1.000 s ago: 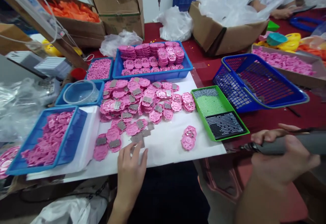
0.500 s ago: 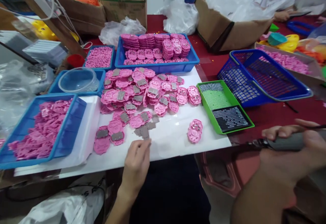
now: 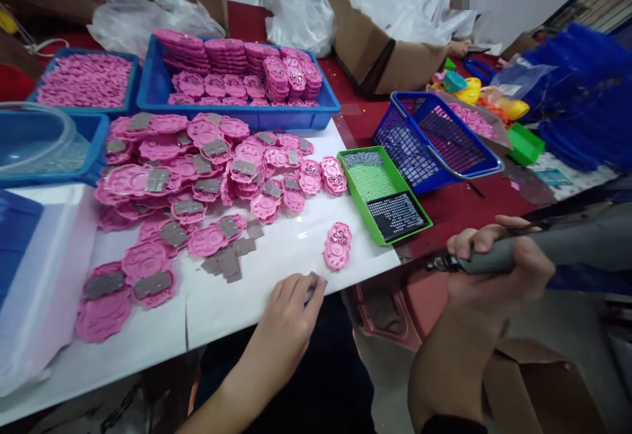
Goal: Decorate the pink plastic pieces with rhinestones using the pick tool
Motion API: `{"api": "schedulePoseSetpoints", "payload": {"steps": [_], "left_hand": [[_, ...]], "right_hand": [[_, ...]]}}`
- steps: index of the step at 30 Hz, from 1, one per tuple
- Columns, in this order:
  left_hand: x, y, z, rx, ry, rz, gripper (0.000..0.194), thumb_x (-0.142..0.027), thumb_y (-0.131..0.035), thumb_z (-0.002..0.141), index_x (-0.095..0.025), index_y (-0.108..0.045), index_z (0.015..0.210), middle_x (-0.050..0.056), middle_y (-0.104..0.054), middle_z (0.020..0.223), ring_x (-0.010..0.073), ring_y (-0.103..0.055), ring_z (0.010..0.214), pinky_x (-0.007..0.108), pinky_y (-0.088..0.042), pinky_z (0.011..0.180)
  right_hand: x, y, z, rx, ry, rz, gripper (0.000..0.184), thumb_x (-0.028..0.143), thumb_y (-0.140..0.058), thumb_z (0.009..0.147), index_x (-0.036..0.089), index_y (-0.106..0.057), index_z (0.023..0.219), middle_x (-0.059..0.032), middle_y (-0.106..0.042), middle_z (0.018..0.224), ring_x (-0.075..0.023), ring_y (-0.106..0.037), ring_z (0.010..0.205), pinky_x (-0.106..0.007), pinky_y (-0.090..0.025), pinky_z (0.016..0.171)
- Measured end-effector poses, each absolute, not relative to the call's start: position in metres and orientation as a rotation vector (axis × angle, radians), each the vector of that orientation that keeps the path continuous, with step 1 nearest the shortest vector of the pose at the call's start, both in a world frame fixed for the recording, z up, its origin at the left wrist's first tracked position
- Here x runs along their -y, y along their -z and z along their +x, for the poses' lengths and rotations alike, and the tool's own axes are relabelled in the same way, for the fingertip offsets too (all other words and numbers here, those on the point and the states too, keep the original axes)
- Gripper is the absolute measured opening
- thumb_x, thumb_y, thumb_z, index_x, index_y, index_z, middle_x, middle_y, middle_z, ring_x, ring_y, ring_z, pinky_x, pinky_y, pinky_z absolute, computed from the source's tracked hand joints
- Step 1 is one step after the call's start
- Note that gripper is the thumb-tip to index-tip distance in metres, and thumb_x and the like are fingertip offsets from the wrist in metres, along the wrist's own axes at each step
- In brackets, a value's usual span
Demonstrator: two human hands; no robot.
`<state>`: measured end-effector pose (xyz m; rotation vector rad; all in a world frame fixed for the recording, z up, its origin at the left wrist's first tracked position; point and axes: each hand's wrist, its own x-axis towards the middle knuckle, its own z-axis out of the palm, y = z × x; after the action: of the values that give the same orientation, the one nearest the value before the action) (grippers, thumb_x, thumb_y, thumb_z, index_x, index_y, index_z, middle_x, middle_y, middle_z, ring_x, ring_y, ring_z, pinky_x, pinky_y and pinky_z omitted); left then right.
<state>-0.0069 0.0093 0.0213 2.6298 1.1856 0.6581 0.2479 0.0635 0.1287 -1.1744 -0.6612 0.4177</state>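
My left hand (image 3: 291, 312) pinches a small grey metal plate (image 3: 317, 280) between thumb and fingers, above the table's front edge. My right hand (image 3: 494, 269) is wrapped round a grey electric screwdriver (image 3: 494, 256), its tip pointing left toward the table. Alone on the white sheet, just beyond my left fingers, lies a pink plastic part (image 3: 338, 246) with shiny round pieces at its far end. Further left is a loose heap of pink parts (image 3: 207, 167), many bearing grey plates. More grey plates (image 3: 228, 261) lie in a small pile before the heap.
A green tray (image 3: 365, 230) holds a black screw plate (image 3: 397, 215) and loose screws. Behind stand a blue bin (image 3: 237, 118) of stacked pink parts, a blue basket (image 3: 434, 177) and a cardboard box (image 3: 390, 65). Another person's hand (image 3: 459, 48) shows at the back.
My left hand has moved right from the grey plate pile, now with a plate in its fingers. The view has turned to the right. The screwdriver stays in my right hand.
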Motion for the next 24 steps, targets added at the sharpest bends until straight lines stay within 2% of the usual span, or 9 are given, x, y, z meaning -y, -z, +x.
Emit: {"api": "schedulePoseSetpoints", "payload": {"steps": [3, 5, 9, 13, 15, 19, 21, 24], "left_hand": [[-0.011, -0.017, -0.019, -1.086, -0.766, 2.774, 0.043, 0.001, -0.040, 0.096, -0.009, -0.063, 0.132, 0.017, -0.062, 0.139, 0.0308, -0.055, 0.131, 0.046, -0.049, 0.107], [-0.013, -0.011, -0.021, -1.046, -0.854, 2.846, 0.041, -0.001, -0.038, 0.099, -0.010, -0.065, 0.129, 0.013, -0.067, 0.133, 0.0261, -0.058, 0.128, 0.041, -0.047, 0.110], [-0.015, 0.000, -0.020, -1.094, -0.996, 2.892, 0.035, -0.008, -0.039, 0.103, -0.011, -0.069, 0.120, 0.010, -0.073, 0.108, 0.0236, -0.066, 0.102, 0.040, -0.048, 0.096], [-0.017, 0.005, -0.009, -1.176, -1.073, 2.783, 0.022, -0.011, -0.051, 0.101, -0.012, -0.069, 0.113, 0.005, -0.070, 0.088, 0.0203, -0.064, 0.078, 0.037, -0.043, 0.072], [-0.019, 0.007, 0.002, -1.201, -1.149, 2.703, 0.015, -0.016, -0.054, 0.101, -0.013, -0.069, 0.104, 0.004, -0.068, 0.082, 0.0190, -0.061, 0.073, 0.035, -0.040, 0.069], [-0.024, 0.012, 0.022, -1.239, -1.344, 2.631, 0.026, -0.023, -0.051, 0.105, -0.017, -0.063, 0.083, 0.006, -0.074, 0.096, 0.0213, -0.065, 0.087, 0.039, -0.043, 0.077], [-0.024, 0.013, 0.024, -1.233, -1.349, 2.677, 0.026, -0.024, -0.051, 0.105, -0.017, -0.065, 0.085, 0.005, -0.075, 0.102, 0.0222, -0.065, 0.095, 0.040, -0.044, 0.083], [-0.020, 0.012, 0.016, -1.193, -1.295, 2.784, 0.025, -0.022, -0.048, 0.106, -0.014, -0.071, 0.101, 0.006, -0.074, 0.105, 0.0222, -0.064, 0.095, 0.039, -0.045, 0.086]], "right_hand": [[-0.066, -0.129, 0.253, 0.711, -0.426, -1.164, 0.027, 0.036, -0.060, 0.059, 0.022, -0.064, 0.082, 0.0076, -0.043, 0.052, -0.0126, -0.036, 0.042, -0.034, -0.029, 0.048], [-0.069, -0.127, 0.256, 0.690, -0.432, -1.181, 0.024, 0.031, -0.060, 0.060, 0.022, -0.066, 0.082, 0.0062, -0.043, 0.052, -0.0137, -0.037, 0.043, -0.036, -0.029, 0.050], [-0.075, -0.123, 0.259, 0.675, -0.442, -1.151, 0.021, 0.026, -0.061, 0.060, 0.021, -0.068, 0.079, 0.0027, -0.046, 0.052, -0.0152, -0.040, 0.047, -0.036, -0.028, 0.050], [-0.075, -0.120, 0.261, 0.625, -0.469, -1.158, 0.021, 0.028, -0.063, 0.058, 0.021, -0.067, 0.078, 0.0028, -0.046, 0.053, -0.0149, -0.040, 0.048, -0.036, -0.030, 0.051], [-0.075, -0.118, 0.260, 0.609, -0.478, -1.168, 0.021, 0.029, -0.063, 0.058, 0.021, -0.066, 0.078, 0.0035, -0.046, 0.053, -0.0145, -0.040, 0.049, -0.035, -0.031, 0.051], [-0.075, -0.116, 0.259, 0.626, -0.485, -1.153, 0.023, 0.028, -0.062, 0.058, 0.020, -0.065, 0.080, 0.0040, -0.047, 0.052, -0.0140, -0.040, 0.049, -0.033, -0.033, 0.050], [-0.076, -0.116, 0.261, 0.633, -0.493, -1.146, 0.024, 0.028, -0.062, 0.058, 0.020, -0.065, 0.079, 0.0039, -0.047, 0.052, -0.0141, -0.041, 0.048, -0.033, -0.033, 0.050], [-0.077, -0.117, 0.268, 0.625, -0.495, -1.149, 0.025, 0.029, -0.064, 0.056, 0.019, -0.065, 0.080, 0.0039, -0.048, 0.051, -0.0141, -0.042, 0.048, -0.033, -0.034, 0.049]]}}
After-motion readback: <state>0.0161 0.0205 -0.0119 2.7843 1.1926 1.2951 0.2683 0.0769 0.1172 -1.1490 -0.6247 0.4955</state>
